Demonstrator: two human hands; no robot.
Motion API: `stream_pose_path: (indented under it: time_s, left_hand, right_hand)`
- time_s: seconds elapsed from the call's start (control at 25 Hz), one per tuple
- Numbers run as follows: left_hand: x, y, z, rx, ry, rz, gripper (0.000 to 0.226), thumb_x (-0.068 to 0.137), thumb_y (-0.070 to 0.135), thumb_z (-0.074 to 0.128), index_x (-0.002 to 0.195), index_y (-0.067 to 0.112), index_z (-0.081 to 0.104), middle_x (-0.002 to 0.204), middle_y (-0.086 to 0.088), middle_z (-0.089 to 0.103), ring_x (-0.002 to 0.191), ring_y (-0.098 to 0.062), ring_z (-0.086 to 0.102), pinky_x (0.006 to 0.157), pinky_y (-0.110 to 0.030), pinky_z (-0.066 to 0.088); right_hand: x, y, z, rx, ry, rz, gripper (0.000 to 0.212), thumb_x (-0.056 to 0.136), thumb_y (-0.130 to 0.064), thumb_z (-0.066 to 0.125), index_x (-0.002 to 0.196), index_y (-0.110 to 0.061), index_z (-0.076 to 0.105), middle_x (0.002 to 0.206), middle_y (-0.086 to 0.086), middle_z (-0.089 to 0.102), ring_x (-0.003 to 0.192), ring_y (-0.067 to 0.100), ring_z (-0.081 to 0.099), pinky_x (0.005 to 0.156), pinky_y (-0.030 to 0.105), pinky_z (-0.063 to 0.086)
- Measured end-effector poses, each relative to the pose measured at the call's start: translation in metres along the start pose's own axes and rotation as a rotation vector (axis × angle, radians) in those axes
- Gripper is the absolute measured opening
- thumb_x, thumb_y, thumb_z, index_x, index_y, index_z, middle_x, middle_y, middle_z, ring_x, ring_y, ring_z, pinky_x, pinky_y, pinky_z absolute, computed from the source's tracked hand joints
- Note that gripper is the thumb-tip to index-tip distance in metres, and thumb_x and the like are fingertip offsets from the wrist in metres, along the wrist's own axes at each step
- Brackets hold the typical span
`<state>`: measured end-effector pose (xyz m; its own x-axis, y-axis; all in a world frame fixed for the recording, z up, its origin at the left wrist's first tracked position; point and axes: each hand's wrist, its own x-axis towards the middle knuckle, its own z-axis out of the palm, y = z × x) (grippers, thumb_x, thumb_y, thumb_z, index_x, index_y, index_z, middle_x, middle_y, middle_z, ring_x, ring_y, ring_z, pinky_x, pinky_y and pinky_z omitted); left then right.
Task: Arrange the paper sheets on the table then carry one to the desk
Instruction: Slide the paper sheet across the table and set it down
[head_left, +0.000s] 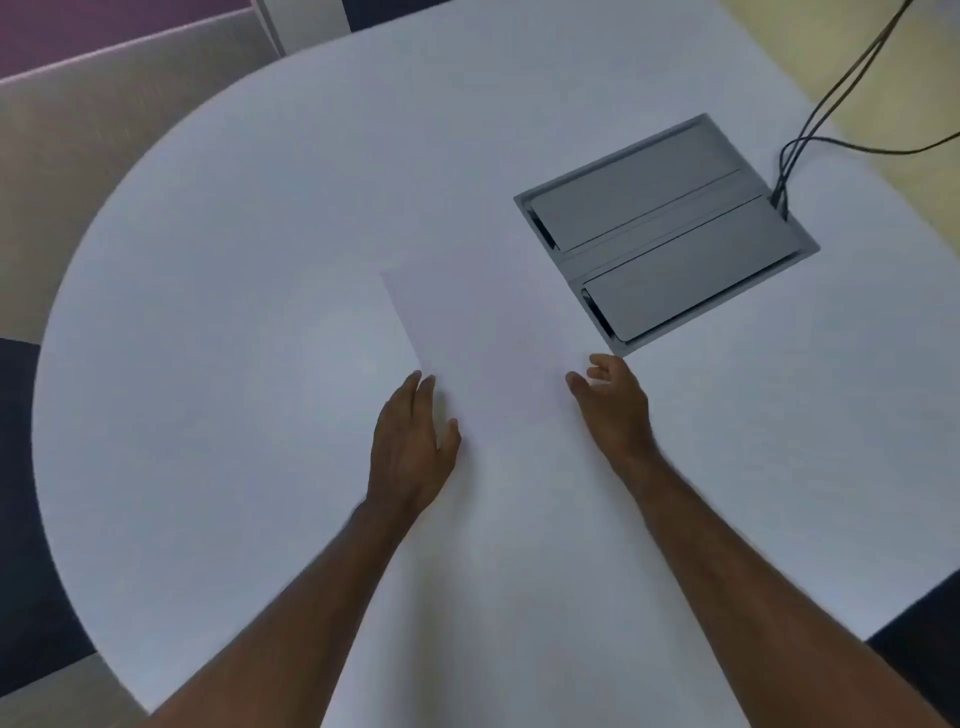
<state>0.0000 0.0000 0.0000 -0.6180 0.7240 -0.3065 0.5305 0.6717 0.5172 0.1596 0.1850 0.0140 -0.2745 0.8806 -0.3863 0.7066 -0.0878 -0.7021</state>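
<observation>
left hand (413, 441) flat, fingers spread, beside the paper sheet (488, 332); right hand (615, 400) loosely curled, empty; table (234, 312).

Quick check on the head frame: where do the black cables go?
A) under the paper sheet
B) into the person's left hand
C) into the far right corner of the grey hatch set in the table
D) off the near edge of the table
C: the black cables come in from the upper right and drop into the far right corner of the grey hatch, well clear of the paper sheet and both hands.
</observation>
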Motion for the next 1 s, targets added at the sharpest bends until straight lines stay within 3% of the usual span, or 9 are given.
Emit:
stream_pose_path:
  time_s: [0.2,0.36,0.52,0.68,0.84,1.0]
  left_hand:
    - [0.032,-0.002,0.026,0.079,0.049,0.045,0.067,0.104,0.034,0.054,0.161,0.006,0.031,0.173,-0.015,0.022,0.160,-0.032,0.022,0.131,-0.048,0.020]
    - [0.046,-0.005,0.048,0.181,0.062,0.043,0.069,0.108,0.039,0.043,0.166,0.009,0.020,0.177,-0.013,0.008,0.164,-0.033,0.007,0.132,-0.049,0.008]
    - [0.047,-0.006,0.064,0.281,0.119,0.026,0.069,0.108,0.042,0.034,0.166,0.009,0.017,0.177,-0.012,0.007,0.164,-0.032,0.004,0.132,-0.052,0.007]
    - [0.048,-0.010,0.073,0.337,0.176,0.026,0.071,0.107,0.046,0.027,0.166,0.009,0.017,0.176,-0.012,0.009,0.164,-0.030,0.007,0.132,-0.052,0.009]
    - [0.047,-0.014,0.077,0.345,0.216,0.035,0.071,0.107,0.046,0.027,0.166,0.008,0.016,0.176,-0.013,0.010,0.164,-0.029,0.009,0.132,-0.051,0.010]
    - [0.048,-0.015,0.078,0.290,0.240,0.034,0.073,0.107,0.047,0.029,0.167,0.008,0.012,0.177,-0.012,0.009,0.164,-0.026,0.008,0.133,-0.048,0.008]
  right_hand:
    - [0.039,0.004,0.007,-0.131,0.000,-0.087,0.051,0.097,-0.029,0.070,0.143,-0.013,0.055,0.145,0.009,0.057,0.135,0.026,0.052,0.112,0.045,0.047]
    - [0.049,0.005,0.016,-0.340,-0.003,-0.125,0.056,0.097,-0.035,0.070,0.146,-0.013,0.054,0.150,0.011,0.048,0.142,0.029,0.042,0.110,0.043,0.043]
    - [0.054,0.004,0.021,-0.231,0.006,-0.120,0.045,0.096,-0.029,0.073,0.137,-0.012,0.061,0.138,0.009,0.053,0.121,0.024,0.059,0.098,0.033,0.052]
    - [0.061,0.006,0.023,-0.164,0.064,-0.116,0.031,0.097,-0.022,0.073,0.126,-0.014,0.066,0.120,0.000,0.057,0.098,0.012,0.059,0.076,0.011,0.043]
    - [0.061,0.014,0.028,-0.087,0.088,-0.118,0.022,0.097,-0.021,0.072,0.117,-0.017,0.068,0.106,-0.008,0.062,0.091,0.010,0.062,0.076,0.014,0.044]
    - [0.061,0.020,0.025,0.096,0.076,-0.031,0.012,0.096,-0.022,0.073,0.107,-0.024,0.068,0.089,-0.017,0.068,0.084,0.003,0.066,0.068,0.006,0.046]
